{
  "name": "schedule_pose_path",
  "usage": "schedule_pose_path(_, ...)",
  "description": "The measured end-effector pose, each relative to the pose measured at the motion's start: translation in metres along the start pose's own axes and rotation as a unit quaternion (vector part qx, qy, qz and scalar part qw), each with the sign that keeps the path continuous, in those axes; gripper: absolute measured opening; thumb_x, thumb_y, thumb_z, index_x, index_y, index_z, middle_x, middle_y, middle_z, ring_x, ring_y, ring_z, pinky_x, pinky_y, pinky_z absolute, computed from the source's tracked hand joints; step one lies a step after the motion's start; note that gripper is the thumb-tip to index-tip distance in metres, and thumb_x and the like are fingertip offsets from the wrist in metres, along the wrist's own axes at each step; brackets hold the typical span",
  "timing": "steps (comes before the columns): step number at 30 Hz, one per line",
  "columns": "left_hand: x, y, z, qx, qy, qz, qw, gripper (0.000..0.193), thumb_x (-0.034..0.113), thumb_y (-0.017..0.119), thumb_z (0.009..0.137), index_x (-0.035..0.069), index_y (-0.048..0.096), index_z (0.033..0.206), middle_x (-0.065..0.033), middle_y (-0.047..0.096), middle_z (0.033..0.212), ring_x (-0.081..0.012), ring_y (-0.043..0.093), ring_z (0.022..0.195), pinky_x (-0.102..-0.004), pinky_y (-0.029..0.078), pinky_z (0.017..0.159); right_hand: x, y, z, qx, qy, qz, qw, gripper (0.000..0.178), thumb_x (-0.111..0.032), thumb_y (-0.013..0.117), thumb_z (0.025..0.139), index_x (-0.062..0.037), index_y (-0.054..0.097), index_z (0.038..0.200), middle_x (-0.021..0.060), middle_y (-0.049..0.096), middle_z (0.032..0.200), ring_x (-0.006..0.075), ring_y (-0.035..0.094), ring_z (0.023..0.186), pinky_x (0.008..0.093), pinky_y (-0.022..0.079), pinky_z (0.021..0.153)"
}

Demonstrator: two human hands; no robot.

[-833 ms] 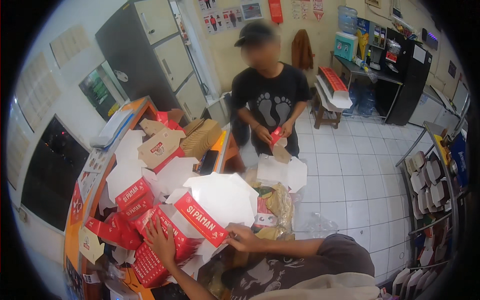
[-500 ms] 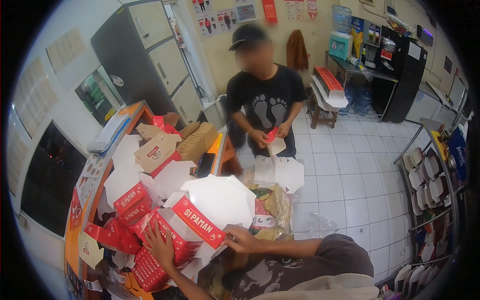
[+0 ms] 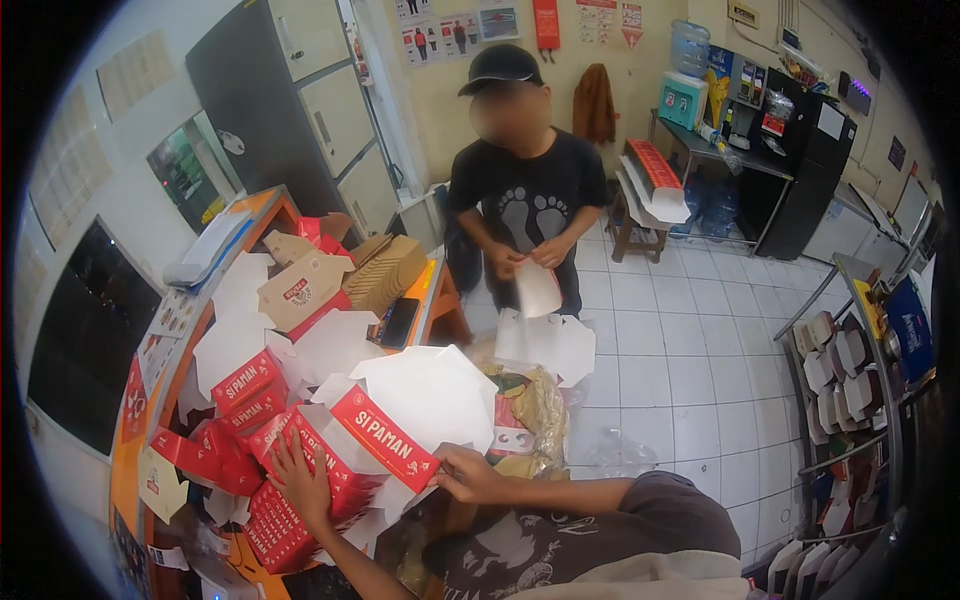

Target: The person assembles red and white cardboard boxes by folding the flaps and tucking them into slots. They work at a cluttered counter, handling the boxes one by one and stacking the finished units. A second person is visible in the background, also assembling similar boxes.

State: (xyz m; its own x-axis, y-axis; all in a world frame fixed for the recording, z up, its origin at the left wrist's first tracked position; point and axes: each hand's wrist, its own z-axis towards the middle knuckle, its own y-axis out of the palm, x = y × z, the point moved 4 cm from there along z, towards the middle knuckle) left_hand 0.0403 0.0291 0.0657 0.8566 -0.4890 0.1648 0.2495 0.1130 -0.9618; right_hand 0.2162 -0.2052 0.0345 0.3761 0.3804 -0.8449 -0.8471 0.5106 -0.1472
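Note:
My right hand [image 3: 465, 474] pinches the right end of a red-and-white folding food carton [image 3: 385, 440], whose white inside flaps spread open behind its red front. My left hand [image 3: 303, 483] lies with fingers spread on the front of a stack of nested red cartons [image 3: 283, 530]. The held carton rests against the upper right of that stack. More red cartons [image 3: 250, 385] with white flaps are heaped just beyond my left hand. A loose red carton [image 3: 205, 455] sits left of the stack.
An orange-edged counter [image 3: 128, 480] carries the heap, brown cardboard cartons [image 3: 305, 290] and a dark phone [image 3: 400, 322]. Across from me a co-worker [image 3: 525, 210] handles a white carton piece [image 3: 538, 290]. Plastic bags [image 3: 545, 415] lie below. A rack of cartons [image 3: 840, 370] stands at right.
The whole view has shifted slightly, while my hands keep their places on the cartons. The co-worker's carton piece has turned, showing more white and less red.

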Motion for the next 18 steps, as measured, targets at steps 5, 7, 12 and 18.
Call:
schedule_pose_path(5,-0.001,-0.004,-0.001,-0.002,-0.009,0.001,1.000,0.059,0.047,0.048,0.093,0.025,0.034,0.147,-0.0056,0.026,0.155,-0.0321,0.020,0.143,-0.0616,0.010,0.112,-0.001,-0.004,0.000,0.021,-0.011,0.009,1.000,0.023,-0.016,0.069,0.086,-0.0016,0.057,0.100,0.0086,0.052,0.079,0.0185,0.052,0.066,0.0313,0.041,0.059)
schedule_pose_path(7,0.002,-0.004,0.000,0.004,-0.006,-0.003,1.000,0.059,0.047,0.048,0.093,0.026,0.034,0.146,-0.0059,0.026,0.155,-0.0324,0.021,0.143,-0.0617,0.010,0.112,0.007,-0.007,0.002,0.011,0.006,-0.005,1.000,0.023,-0.016,0.068,0.087,-0.0016,0.057,0.100,0.0082,0.052,0.079,0.0181,0.052,0.066,0.0314,0.041,0.059)
schedule_pose_path(12,-0.001,-0.001,0.000,0.006,-0.004,-0.009,1.000,0.059,0.048,0.047,0.093,0.026,0.034,0.146,-0.0063,0.027,0.155,-0.0334,0.021,0.142,-0.0626,0.010,0.111,0.010,-0.006,0.008,0.031,0.036,0.019,0.999,0.017,-0.014,0.069,0.085,-0.0034,0.058,0.092,0.0071,0.050,0.070,0.0183,0.046,0.059,0.0315,0.037,0.056)
schedule_pose_path(18,-0.001,-0.001,0.000,0.004,0.000,-0.020,1.000,0.059,0.049,0.046,0.093,0.026,0.034,0.146,-0.0064,0.026,0.155,-0.0344,0.021,0.142,-0.0632,0.009,0.111,0.019,-0.002,0.007,-0.046,0.043,-0.012,0.998,0.023,-0.014,0.065,0.089,-0.0006,0.054,0.104,0.0128,0.056,0.088,0.0237,0.058,0.075,0.0338,0.045,0.064)
